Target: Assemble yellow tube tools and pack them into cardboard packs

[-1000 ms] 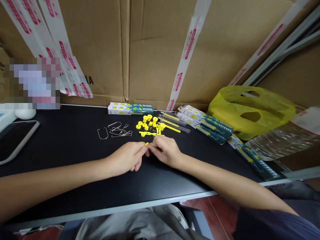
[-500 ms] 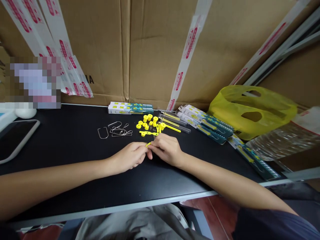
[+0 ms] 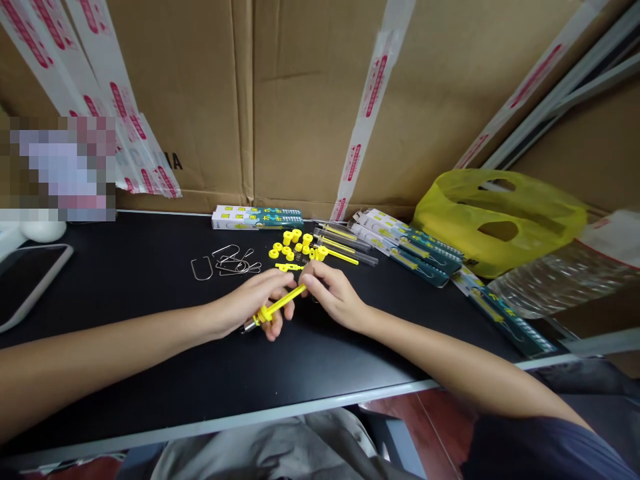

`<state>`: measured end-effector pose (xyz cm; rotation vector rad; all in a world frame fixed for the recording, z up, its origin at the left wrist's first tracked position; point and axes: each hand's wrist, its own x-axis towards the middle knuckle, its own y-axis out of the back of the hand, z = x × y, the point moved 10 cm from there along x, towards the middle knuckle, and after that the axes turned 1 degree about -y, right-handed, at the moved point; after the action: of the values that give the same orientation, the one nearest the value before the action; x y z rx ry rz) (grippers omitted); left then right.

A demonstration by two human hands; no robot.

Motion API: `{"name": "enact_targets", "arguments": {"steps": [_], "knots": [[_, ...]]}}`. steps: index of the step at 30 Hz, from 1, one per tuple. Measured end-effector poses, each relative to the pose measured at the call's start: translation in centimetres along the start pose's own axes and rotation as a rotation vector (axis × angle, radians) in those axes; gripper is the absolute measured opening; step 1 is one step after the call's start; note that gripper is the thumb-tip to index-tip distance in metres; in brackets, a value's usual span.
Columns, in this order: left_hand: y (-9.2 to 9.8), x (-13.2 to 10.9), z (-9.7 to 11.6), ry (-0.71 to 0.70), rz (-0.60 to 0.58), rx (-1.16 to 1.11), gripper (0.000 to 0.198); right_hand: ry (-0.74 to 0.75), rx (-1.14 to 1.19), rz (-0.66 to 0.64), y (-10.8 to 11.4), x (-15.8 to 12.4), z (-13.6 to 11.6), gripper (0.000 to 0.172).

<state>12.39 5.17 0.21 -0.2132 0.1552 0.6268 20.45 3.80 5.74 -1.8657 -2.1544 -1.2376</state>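
Observation:
A slim yellow plastic rod, with a wider yellow collar and a silvery tip at its lower left, slants between my hands above the table. My right hand pinches its upper end between thumb and fingers. Around the lower part my left hand is loosely curled, with the fingertips showing behind the rod. Just beyond the hands lie several yellow plastic caps and small coil springs. A flat yellow piece is partly covered by my right hand. Bent wire hooks are heaped to the left.
Clear tubes with yellow rods lie behind my right hand. Printed boxes stand at the back, and more boxes to the right. A yellow plastic bag and clear wrapping fill the right side. A phone lies far left.
The yellow rod, mostly hidden in my fingers before, now shows along its length, slanting down to the left. My left fingers have loosened and spread. The view has shifted slightly.

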Motion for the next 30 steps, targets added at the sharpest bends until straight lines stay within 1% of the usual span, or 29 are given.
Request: {"name": "enact_targets", "arguments": {"steps": [2,4,7,9,12,14,15,19,21,24,26,28,30], "knots": [[0.6,0.0,1.0,-0.032,0.024,-0.127,0.034,-0.185,0.162,0.023,0.1,0.1,2.0,0.033],[1.2,-0.1,1.9,-0.069,0.040,-0.206,0.037,-0.339,0.313,0.049,0.0,0.0,3.7,0.036],[1.7,-0.1,2.7,-0.134,0.028,-0.263,0.043,-0.478,0.504,0.075,-0.4,-0.2,5.2,0.040],[1.9,-0.1,3.2,-0.209,0.019,-0.235,0.047,-0.548,0.625,0.033,-1.1,-0.4,5.6,0.042],[1.8,-0.4,4.2,-0.361,0.007,-0.091,0.059,-0.641,0.744,-0.075,-2.6,-0.8,5.7,0.041],[1.7,-0.6,4.6,-0.424,0.025,0.021,0.064,-0.663,0.788,-0.130,-3.2,-1.0,5.4,0.040],[1.7,-0.7,4.6,-0.437,0.053,0.072,0.063,-0.666,0.807,-0.155,-3.5,-1.1,5.2,0.039],[2.6,-0.9,4.9,-0.468,0.225,0.234,0.038,-0.654,0.877,-0.274,-4.8,-1.5,4.4,0.037],[3.1,-1.3,5.4,-0.518,0.303,0.277,0.031,-0.631,0.893,-0.334,-5.4,-1.7,4.0,0.038],[4.1,-1.8,6.0,-0.579,0.419,0.278,0.031,-0.609,0.850,-0.366,-5.7,-1.8,4.0,0.041],[4.8,-2.0,6.1,-0.585,0.477,0.250,0.033,-0.626,0.807,-0.370,-5.7,-1.9,4.2,0.042],[5.2,-2.0,6.1,-0.578,0.498,0.209,0.034,-0.636,0.793,-0.381,-5.8,-1.9,4.1,0.039],[5.2,-1.8,6.0,-0.574,0.481,0.163,0.032,-0.614,0.797,-0.396,-5.7,-1.7,3.6,0.036]]}}
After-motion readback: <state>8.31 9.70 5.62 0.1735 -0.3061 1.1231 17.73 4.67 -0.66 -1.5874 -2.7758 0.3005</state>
